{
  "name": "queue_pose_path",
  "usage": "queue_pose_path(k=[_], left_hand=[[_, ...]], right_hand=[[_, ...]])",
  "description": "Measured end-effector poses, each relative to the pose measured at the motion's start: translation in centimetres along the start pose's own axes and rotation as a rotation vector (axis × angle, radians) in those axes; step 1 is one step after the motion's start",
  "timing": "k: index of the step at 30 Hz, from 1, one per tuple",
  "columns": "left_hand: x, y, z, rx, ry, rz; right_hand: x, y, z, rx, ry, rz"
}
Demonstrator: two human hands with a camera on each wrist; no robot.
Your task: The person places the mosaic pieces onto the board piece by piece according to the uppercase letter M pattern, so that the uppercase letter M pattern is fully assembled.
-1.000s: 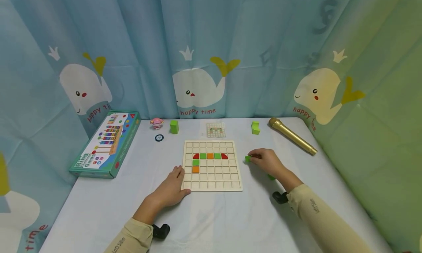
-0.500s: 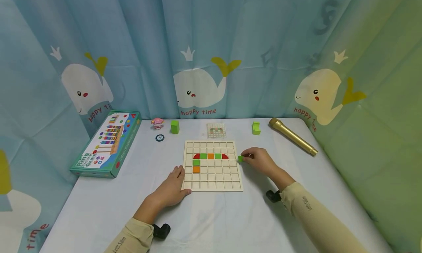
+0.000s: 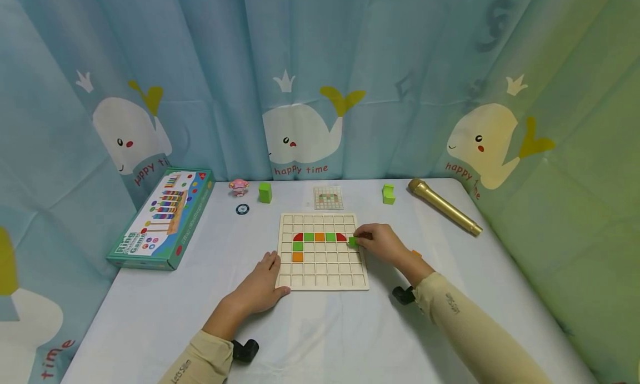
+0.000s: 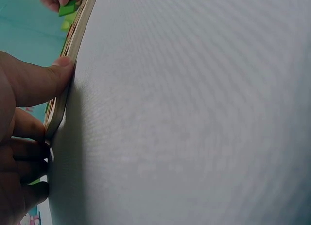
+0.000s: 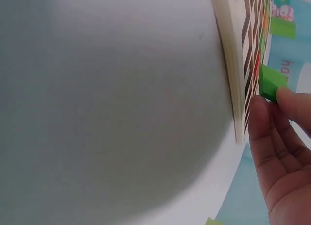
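A wooden grid board (image 3: 332, 281) lies flat on the table. Its cells hold a row of red quarter-round, green and orange tiles (image 3: 319, 237), with a green and an orange tile (image 3: 297, 257) below the row's left end. My left hand (image 3: 256, 285) rests against the board's left side, fingers extended along it and the thumb (image 4: 53, 79) on its edge near the front corner. Between thumb and fingers, my right hand (image 3: 384, 244) pinches a green square tile (image 5: 272, 82), held over the board's right border beside the red tile at the row's right end.
Behind the board lies a pattern card (image 3: 328, 198). Green blocks (image 3: 265, 193) stand to either side, with a pink figurine (image 3: 238, 187) and a round token (image 3: 242, 209) leftward. A game box (image 3: 160, 220) is far left, a gold microphone (image 3: 445, 207) right. Something orange (image 3: 416, 254) shows behind my right wrist.
My right hand has moved left with the green tile, from the table right of the board to over its right border. My left hand has stayed in place.
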State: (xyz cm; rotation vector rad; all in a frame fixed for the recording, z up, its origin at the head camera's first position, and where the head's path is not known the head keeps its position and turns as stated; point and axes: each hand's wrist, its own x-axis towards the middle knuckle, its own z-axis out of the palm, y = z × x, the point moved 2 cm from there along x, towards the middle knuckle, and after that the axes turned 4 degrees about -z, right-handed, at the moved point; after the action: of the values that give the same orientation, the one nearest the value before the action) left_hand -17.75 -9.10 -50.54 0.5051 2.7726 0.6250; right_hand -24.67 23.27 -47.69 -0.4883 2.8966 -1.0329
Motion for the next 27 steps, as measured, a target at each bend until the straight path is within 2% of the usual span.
queue_pose_path(k=[8,27], left_hand=[[0.0,0.0,0.0,0.009,-0.002,-0.007],[0.2,-0.2,0.2,0.020,-0.002,-0.009]], right_hand=[[0.7,-0.8,1.2,0.008,-0.014,0.000],[1.8,-2.7,2.9,0.023,-0.059,-0.063]])
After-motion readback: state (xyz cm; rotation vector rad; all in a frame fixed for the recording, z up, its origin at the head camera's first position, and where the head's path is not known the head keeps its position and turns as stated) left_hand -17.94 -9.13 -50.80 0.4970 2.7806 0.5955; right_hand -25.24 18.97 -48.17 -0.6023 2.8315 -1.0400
